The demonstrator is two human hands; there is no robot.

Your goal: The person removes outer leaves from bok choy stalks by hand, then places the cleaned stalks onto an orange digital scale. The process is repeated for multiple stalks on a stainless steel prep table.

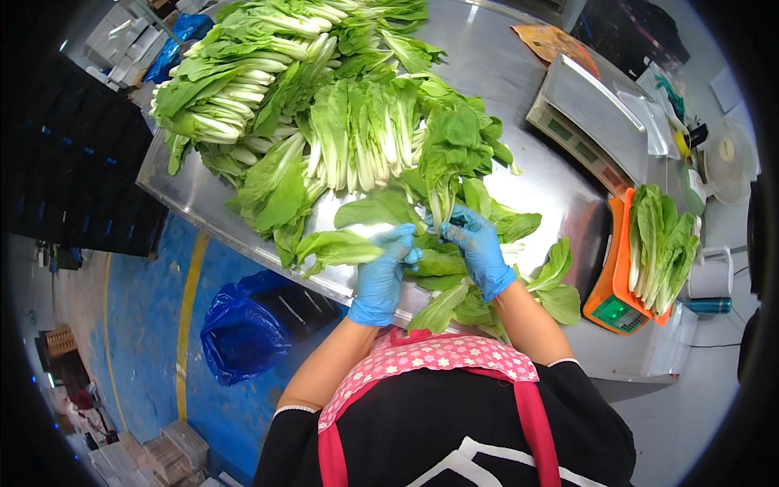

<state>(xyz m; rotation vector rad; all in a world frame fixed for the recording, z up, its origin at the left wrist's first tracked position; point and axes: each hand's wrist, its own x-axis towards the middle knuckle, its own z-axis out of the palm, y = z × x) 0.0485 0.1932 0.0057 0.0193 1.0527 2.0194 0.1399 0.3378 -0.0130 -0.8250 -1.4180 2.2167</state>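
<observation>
My left hand [384, 274], in a blue glove, grips the stem end of a loose green leaf [335, 248] pointing left. My right hand [478, 246], gloved too, holds a leafy green [449, 152] by its pale stem, its leaves pointing away from me. Beyond my hands a large heap of leafy greens with white stems [359, 131] covers much of the steel table [481, 49]. Loose leaves [444, 307] lie under and beside my right wrist. More greens [660, 246] rest on an orange digital scale [618, 304] at the right.
A larger weighing scale [584, 122] stands at the back right, near an orange bag [557, 45]. A white mug [712, 273] and a fan [729, 159] are at the far right. Left of the table, a bin lined with a blue bag [240, 341] stands on the floor, and dark stacked crates [73, 164] rise farther off.
</observation>
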